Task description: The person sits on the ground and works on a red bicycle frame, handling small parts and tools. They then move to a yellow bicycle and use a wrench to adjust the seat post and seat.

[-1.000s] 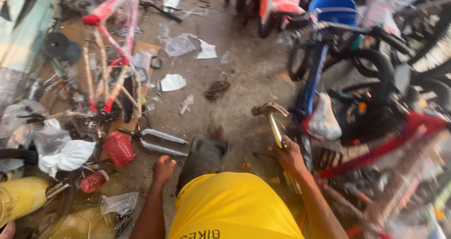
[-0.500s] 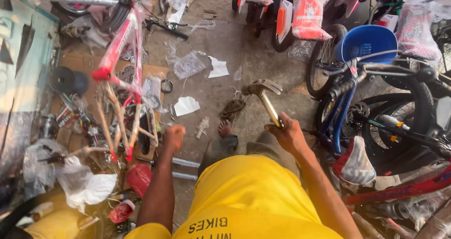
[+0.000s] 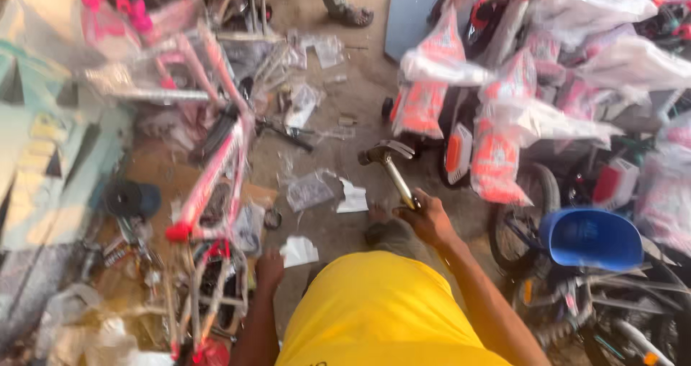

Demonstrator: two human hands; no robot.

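Observation:
My right hand grips the metal handle of a hammer, whose head points up and away over the concrete floor. My left hand hangs low beside my yellow shirt, fingers curled, holding nothing that I can see. It is close to a pink and white bicycle frame that lies on the floor to my left. A white scrap of paper lies just beyond my left hand.
Small bicycles wrapped in clear plastic crowd the right side. A blue plastic seat or basket sits on one at the lower right. Plastic bags and paper litter the floor. Another person's sandalled foot stands at the top.
The view has swung forward and up, so the wrapped bicycles fill the right side. My right hand keeps the hammer raised. My left hand has dropped lower, beside my shirt.

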